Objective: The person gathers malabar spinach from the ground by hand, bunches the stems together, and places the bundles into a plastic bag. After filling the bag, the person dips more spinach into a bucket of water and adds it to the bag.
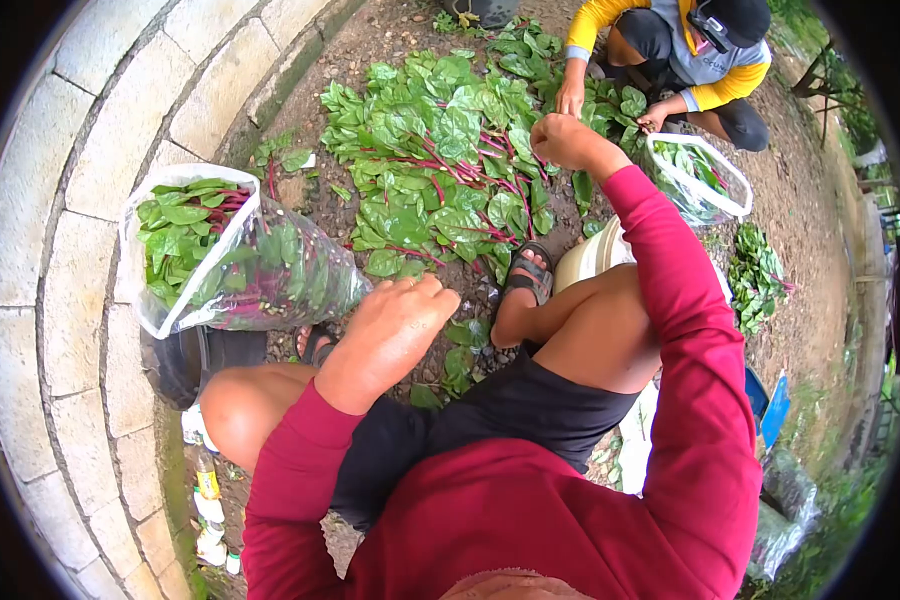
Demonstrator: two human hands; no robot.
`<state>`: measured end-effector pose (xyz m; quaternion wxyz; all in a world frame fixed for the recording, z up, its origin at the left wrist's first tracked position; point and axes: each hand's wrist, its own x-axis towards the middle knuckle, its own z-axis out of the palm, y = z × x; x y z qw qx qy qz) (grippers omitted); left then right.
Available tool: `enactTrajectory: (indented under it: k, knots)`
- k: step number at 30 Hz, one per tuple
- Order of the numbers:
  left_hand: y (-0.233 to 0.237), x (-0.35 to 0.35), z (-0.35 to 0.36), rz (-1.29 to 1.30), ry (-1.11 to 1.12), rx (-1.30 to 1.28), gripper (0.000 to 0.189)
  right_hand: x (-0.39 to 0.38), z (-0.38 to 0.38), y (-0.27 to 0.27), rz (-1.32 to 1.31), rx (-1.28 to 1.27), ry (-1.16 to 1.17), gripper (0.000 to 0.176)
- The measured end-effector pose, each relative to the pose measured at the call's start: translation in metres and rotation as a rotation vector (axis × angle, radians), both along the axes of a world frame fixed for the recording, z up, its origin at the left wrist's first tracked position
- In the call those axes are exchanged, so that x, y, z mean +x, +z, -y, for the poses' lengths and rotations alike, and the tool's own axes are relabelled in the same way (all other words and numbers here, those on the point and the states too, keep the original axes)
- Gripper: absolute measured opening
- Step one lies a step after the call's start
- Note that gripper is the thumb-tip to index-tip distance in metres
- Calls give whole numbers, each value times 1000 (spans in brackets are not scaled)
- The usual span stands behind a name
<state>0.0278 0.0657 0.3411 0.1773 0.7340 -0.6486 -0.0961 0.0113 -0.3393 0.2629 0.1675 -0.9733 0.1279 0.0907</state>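
My left hand point(400, 322) is in front of my knees with its back toward me and its fingers bent down; what lies under them is hidden. Just left of it, a clear plastic bag point(305, 265) full of leafy greens lies tilted, its mouth wide. My right hand point(573, 147) is stretched forward with closed fingers, beside the far right of the pile of leafy greens with red stems point(440, 150). Whatever it may grip is too small to see. A co-worker's hand point(570, 97) is right beside it.
A crouching co-worker point(705, 60) is at the upper right, near another bag of greens point(698, 180). A pale bucket point(592, 255) stands by my right leg. More greens point(755, 275) lie to the right. A curved stone-block edging point(75, 265) runs along the left.
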Motion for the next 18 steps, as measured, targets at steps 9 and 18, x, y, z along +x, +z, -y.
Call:
enactTrajectory:
  k: [9, 18]
  knots:
    - [1, -15, 0, -8, -59, 102, 9, -1, -10, 11, 15, 44, -18, 19]
    - [-14, -20, 2, -44, -116, 106, 5, -2, -10, 13, 30, 37, -34, 19]
